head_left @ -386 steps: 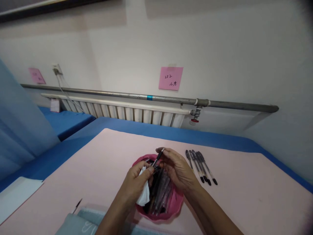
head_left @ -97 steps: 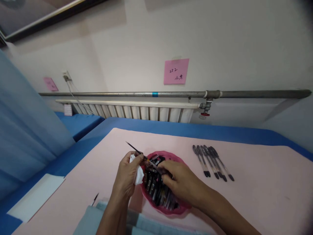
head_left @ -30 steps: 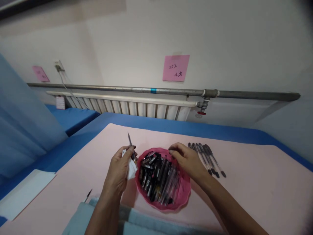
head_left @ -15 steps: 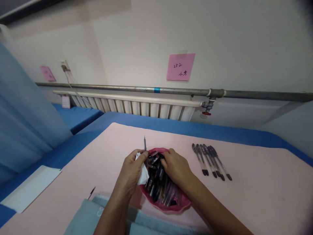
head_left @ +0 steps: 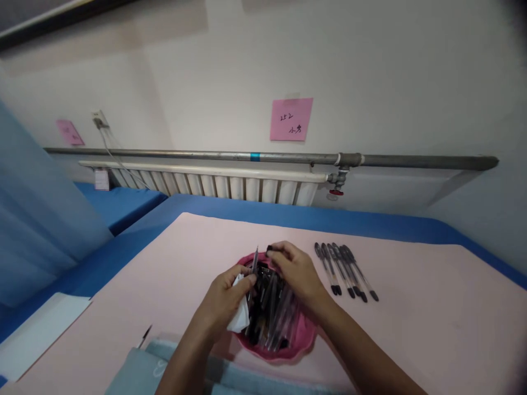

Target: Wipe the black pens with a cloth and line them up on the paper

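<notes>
My left hand pinches a pen whose bare tip points up, and a white tissue is tucked in the same hand. Between the thumb and fingers of my right hand sits a small black pen cap, above the far rim of a pink basket. Black pen parts and clear barrels fill the basket, partly hidden by both hands. To the right, several capped pens lie side by side on the pink sheet.
A light blue folded cloth lies at the near edge, with another pen sticking out beside it. White paper rests on the left. Behind the blue bed edge stand a radiator and a pipe.
My right hand has come up out of the basket's contents with the black cap in its fingers. My left hand has tilted the pen slightly right and moved closer to the right hand.
</notes>
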Tool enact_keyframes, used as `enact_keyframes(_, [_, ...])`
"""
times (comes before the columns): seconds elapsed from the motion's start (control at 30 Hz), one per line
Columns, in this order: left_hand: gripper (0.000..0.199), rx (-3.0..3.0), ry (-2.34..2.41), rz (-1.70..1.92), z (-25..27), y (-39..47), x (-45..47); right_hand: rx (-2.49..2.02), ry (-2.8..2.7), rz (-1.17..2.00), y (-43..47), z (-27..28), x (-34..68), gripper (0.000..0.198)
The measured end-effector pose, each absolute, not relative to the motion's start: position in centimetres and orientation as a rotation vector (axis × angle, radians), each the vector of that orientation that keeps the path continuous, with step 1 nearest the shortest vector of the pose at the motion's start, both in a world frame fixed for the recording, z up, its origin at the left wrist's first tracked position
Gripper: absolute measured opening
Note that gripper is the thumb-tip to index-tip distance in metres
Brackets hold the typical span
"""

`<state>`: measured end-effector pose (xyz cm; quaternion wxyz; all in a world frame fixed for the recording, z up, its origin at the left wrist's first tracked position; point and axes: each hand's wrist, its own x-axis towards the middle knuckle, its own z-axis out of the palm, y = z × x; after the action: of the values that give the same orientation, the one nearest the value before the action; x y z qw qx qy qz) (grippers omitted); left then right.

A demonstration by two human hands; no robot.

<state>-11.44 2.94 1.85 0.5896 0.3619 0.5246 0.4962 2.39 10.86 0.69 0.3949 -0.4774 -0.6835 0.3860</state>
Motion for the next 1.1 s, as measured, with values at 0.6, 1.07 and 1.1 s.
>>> enact_keyframes(0.6, [0.014,0.997,1.215,1.073,1.4,3.0,-11.3,-0.891,-0.885,1.702,10.2,2.3,2.5,0.021])
enact_keyframes(1.07, [0.014,0.932,1.211,1.084,1.6,2.9,-11.1,-0.906,-0.934,1.763,9.7,1.8,2.1,0.017])
enact_keyframes(1.1, [0.015,0.929,1.208,1.093,1.6,2.9,-11.0,-0.907,-0.919,1.772,9.6,1.7,2.0,0.017])
